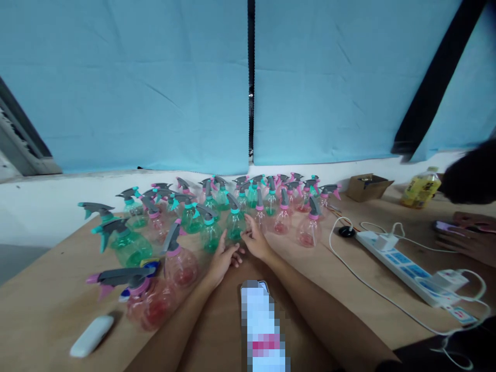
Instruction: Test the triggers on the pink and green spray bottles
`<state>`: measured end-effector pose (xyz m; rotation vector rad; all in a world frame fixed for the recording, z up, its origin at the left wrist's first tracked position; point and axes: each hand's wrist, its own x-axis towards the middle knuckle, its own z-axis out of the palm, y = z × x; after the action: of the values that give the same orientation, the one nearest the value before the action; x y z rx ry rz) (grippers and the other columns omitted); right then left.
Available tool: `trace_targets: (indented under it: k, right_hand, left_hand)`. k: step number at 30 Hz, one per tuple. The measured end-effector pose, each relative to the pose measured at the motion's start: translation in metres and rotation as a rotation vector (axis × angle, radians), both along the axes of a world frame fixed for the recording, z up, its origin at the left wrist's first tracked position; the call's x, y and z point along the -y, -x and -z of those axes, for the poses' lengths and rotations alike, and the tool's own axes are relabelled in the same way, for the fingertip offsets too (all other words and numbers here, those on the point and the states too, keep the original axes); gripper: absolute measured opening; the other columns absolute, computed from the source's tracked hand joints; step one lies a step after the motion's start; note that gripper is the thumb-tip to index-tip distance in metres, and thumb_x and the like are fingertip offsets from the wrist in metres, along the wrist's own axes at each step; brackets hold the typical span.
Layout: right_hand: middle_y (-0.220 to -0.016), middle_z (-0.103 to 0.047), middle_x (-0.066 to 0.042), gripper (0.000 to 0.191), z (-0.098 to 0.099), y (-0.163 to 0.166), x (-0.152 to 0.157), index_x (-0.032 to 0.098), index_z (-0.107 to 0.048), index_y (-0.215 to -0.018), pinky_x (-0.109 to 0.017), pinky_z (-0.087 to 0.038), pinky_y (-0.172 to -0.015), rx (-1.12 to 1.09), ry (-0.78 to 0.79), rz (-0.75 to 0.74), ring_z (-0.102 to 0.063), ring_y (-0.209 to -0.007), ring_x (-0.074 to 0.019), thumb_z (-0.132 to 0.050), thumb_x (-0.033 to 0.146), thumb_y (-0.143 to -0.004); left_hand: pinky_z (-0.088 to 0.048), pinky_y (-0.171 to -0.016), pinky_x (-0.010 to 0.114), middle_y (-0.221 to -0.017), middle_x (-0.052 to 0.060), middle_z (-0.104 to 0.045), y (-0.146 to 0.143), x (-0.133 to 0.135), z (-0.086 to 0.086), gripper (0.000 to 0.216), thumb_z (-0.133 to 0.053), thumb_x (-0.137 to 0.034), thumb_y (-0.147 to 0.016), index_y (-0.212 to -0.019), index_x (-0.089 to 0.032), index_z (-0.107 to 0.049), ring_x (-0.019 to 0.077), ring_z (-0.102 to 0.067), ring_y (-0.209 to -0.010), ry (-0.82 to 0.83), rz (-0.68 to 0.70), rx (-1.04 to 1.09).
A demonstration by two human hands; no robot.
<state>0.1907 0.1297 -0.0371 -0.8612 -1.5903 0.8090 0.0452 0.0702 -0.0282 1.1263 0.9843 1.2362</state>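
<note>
My left hand [226, 260] is in front of the bottles, its fingers apart and partly curled, with nothing visible in it. My right hand [256, 241] is beside it, index finger stretched out along the right side of a green spray bottle [234, 225] with a grey trigger head. Whether a fingertip touches that bottle I cannot tell. Just left stands another green spray bottle [210, 235]. A pink spray bottle [181, 266] is by my left forearm, and a tilted pink spray bottle [153, 305] is nearer. Between my forearms lies a phone [260, 320], its screen blurred out.
Several more green and pink bottles fill the table [50, 289] back to the wall. A white oval case [92, 336] lies front left. Right are a power strip [403, 268] with cables, a cardboard box [368, 187], a yellow drink bottle [420, 188] and another person's hand [470, 240].
</note>
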Motion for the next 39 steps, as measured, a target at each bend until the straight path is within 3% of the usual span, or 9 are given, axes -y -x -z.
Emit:
trace_targets:
  k: [4, 8, 14, 21, 25, 29, 32, 36, 39]
  right_hand:
    - [-0.144, -0.046, -0.012, 0.063, 0.002, 0.000, -0.003, 0.025, -0.035, -0.145, -0.038, -0.047, -0.089, 0.019, 0.025, 0.008, -0.058, -0.092, -0.0170, -0.054, 0.021, -0.084]
    - [-0.132, -0.051, -0.014, 0.058, 0.002, -0.003, -0.002, 0.021, -0.038, -0.142, -0.037, -0.049, -0.083, 0.051, 0.005, 0.079, -0.057, -0.081, -0.0153, -0.054, 0.023, -0.086]
    - [-0.113, -0.059, -0.008, 0.049, -0.008, -0.017, 0.010, 0.022, -0.046, -0.138, -0.033, -0.049, -0.079, 0.247, -0.162, 0.191, -0.057, -0.080, -0.0168, -0.051, 0.027, -0.090]
    - [-0.085, -0.062, -0.004, 0.027, -0.025, -0.030, 0.021, 0.020, -0.064, -0.108, -0.032, -0.046, -0.077, 0.299, -0.247, 0.292, -0.057, -0.079, -0.0191, -0.047, 0.037, -0.095]
    - [-0.095, -0.063, -0.007, 0.037, -0.030, -0.028, 0.023, 0.018, -0.060, -0.112, -0.036, -0.047, -0.085, 0.246, -0.340, 0.306, -0.058, -0.090, -0.0226, -0.062, 0.045, -0.087]
    - [-0.117, -0.061, -0.011, 0.050, -0.037, -0.018, 0.022, 0.020, -0.052, -0.129, -0.040, -0.043, -0.098, 0.082, -0.379, 0.225, -0.056, -0.111, -0.0252, -0.064, 0.041, -0.086]
    - [-0.126, -0.059, -0.010, 0.052, -0.038, -0.014, 0.020, 0.023, -0.048, -0.138, -0.037, -0.046, -0.096, -0.061, -0.284, 0.162, -0.058, -0.111, -0.0228, -0.060, 0.035, -0.088]
    - [-0.097, -0.067, -0.003, 0.047, -0.040, -0.021, 0.013, 0.023, -0.061, -0.126, -0.031, -0.050, -0.079, -0.022, -0.187, -0.003, -0.059, -0.080, -0.0171, -0.061, 0.022, -0.079]
    - [-0.087, -0.066, -0.001, 0.042, -0.046, -0.029, 0.009, 0.024, -0.066, -0.114, -0.029, -0.048, -0.075, 0.019, -0.102, -0.233, -0.058, -0.078, -0.0156, -0.058, 0.016, -0.073]
  left_hand:
    - [-0.042, -0.045, 0.019, -0.073, 0.001, -0.071, 0.001, -0.003, 0.002, 0.097, -0.065, -0.027, -0.085, -0.157, -0.021, 0.000, 0.0112, -0.060, -0.049, 0.012, 0.000, -0.010]
    - [-0.043, -0.044, 0.019, -0.069, -0.002, -0.069, 0.001, -0.002, 0.004, 0.097, -0.065, -0.029, -0.083, -0.157, -0.023, -0.001, 0.0111, -0.060, -0.048, -0.018, -0.006, -0.039]
    - [-0.042, -0.040, 0.019, -0.062, -0.008, -0.062, -0.001, -0.001, 0.007, 0.094, -0.065, -0.036, -0.081, -0.153, -0.020, -0.008, 0.0118, -0.057, -0.044, -0.071, -0.041, -0.133]
    - [-0.038, -0.036, 0.018, -0.059, -0.011, -0.057, 0.001, -0.001, 0.009, 0.058, -0.059, -0.031, -0.078, -0.128, -0.022, -0.030, 0.0118, -0.054, -0.041, -0.083, -0.076, -0.255]
    - [-0.034, -0.035, 0.016, -0.058, -0.011, -0.055, 0.000, 0.001, 0.005, 0.038, -0.054, -0.025, -0.075, -0.110, -0.024, -0.039, 0.0101, -0.052, -0.039, -0.071, -0.053, -0.326]
    - [-0.031, -0.035, 0.015, -0.057, -0.010, -0.053, 0.000, 0.004, 0.002, 0.027, -0.054, -0.025, -0.073, -0.099, -0.022, -0.048, 0.0083, -0.049, -0.038, -0.059, -0.001, -0.361]
    - [-0.031, -0.036, 0.015, -0.057, -0.009, -0.054, -0.001, 0.004, 0.001, 0.020, -0.054, -0.026, -0.071, -0.091, -0.022, -0.050, 0.0083, -0.050, -0.039, -0.052, 0.011, -0.355]
    - [-0.031, -0.037, 0.016, -0.057, -0.008, -0.054, -0.001, 0.004, 0.001, 0.012, -0.054, -0.028, -0.071, -0.080, -0.021, -0.051, 0.0086, -0.051, -0.040, -0.046, 0.018, -0.348]
    - [-0.033, -0.039, 0.016, -0.058, -0.007, -0.055, 0.000, 0.006, -0.001, 0.011, -0.054, -0.029, -0.071, -0.078, -0.020, -0.053, 0.0087, -0.052, -0.043, -0.046, 0.028, -0.340]
